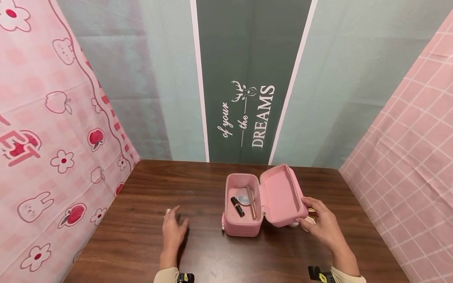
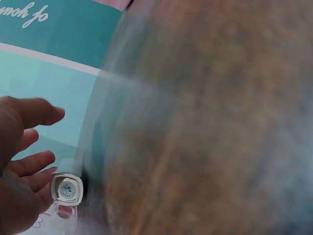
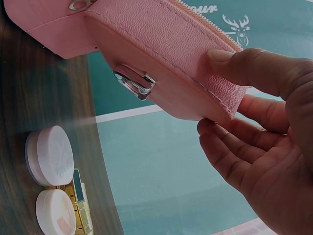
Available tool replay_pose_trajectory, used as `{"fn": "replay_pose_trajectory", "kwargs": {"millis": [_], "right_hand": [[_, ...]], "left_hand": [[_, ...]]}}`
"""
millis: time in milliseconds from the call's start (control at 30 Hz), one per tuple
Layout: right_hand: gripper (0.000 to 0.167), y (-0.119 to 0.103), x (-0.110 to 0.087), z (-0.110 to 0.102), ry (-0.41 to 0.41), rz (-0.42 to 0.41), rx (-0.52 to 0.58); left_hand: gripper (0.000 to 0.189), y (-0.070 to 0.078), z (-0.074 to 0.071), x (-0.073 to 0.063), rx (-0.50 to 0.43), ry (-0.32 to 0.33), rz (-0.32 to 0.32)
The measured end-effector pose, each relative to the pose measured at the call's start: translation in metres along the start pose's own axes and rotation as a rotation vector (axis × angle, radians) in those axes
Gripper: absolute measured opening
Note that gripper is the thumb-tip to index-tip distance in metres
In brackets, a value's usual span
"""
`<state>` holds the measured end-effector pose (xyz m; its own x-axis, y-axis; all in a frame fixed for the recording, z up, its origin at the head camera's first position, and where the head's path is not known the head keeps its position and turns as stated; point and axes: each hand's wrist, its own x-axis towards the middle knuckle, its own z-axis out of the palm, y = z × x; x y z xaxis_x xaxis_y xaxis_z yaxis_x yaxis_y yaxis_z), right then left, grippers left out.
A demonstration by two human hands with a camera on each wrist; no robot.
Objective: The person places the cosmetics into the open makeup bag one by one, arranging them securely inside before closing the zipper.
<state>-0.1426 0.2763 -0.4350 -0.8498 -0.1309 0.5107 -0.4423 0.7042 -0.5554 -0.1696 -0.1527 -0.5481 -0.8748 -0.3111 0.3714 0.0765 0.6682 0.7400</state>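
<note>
A pink cosmetic case (image 1: 242,230) stands on the table with its lid (image 1: 281,194) swung out to the right. Inside lie a black lipstick tube (image 1: 237,207), a round silver compact (image 1: 242,196) and a slim rose-gold tube (image 1: 251,202). My right hand (image 1: 323,224) pinches the lid's outer corner, thumb on the zipped side (image 3: 171,44) and fingertips under the edge. Left of the case, my left hand (image 1: 173,232) hovers low over the table, thumb spread from the fingers. A small square watch (image 2: 67,188) is beside its fingertips; whether they touch is unclear.
Behind the lid, two round pale cosmetic jars (image 3: 56,155) and a gold-edged item (image 3: 80,200) stand on the wooden table (image 1: 198,184). Patterned cloths hang on the left (image 1: 63,137), at the back (image 1: 244,51) and on the right (image 1: 407,137).
</note>
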Motion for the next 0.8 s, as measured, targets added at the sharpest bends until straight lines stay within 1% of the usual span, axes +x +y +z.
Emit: {"fn": "replay_pose_trajectory", "kwargs": {"millis": [67,233,333,433,500,567,667,767,800], "right_hand": [[0.061,-0.0001,0.0001,-0.0001,0.002,-0.001,0.001],[0.062,0.0002,-0.0003,0.0001,0.004,-0.001,0.003],[0.061,0.0008,-0.0004,0.0003,0.007,-0.005,0.002],[0.061,0.0012,-0.0002,0.0005,0.008,-0.01,0.005],[0.061,0.0013,0.0,0.0007,0.007,-0.011,0.008],[0.062,0.0015,-0.0002,0.0005,0.007,-0.01,0.012],[0.062,0.0019,-0.0007,0.0004,0.007,-0.004,0.016],[0.062,0.0022,-0.0013,0.0007,0.005,0.004,0.023],[0.062,0.0023,-0.0016,0.0008,0.003,0.007,0.027]], "left_hand": [[0.051,-0.0005,0.0004,-0.0004,-0.007,0.001,-0.027],[0.048,-0.0026,0.0005,-0.0005,-0.018,0.025,-0.009],[0.047,-0.0028,-0.0016,-0.0025,-0.002,0.018,-0.01],[0.048,-0.0015,-0.005,-0.0054,0.027,0.012,-0.045],[0.05,-0.001,-0.0064,-0.0066,0.055,0.003,-0.071],[0.047,-0.0002,-0.0077,-0.0064,0.088,-0.014,-0.081],[0.037,-0.0007,-0.0082,-0.0052,0.139,-0.058,-0.073],[0.025,-0.0017,-0.0084,-0.0035,0.171,-0.102,-0.066],[0.023,-0.0017,-0.0083,-0.0032,0.175,-0.11,-0.068]]}}
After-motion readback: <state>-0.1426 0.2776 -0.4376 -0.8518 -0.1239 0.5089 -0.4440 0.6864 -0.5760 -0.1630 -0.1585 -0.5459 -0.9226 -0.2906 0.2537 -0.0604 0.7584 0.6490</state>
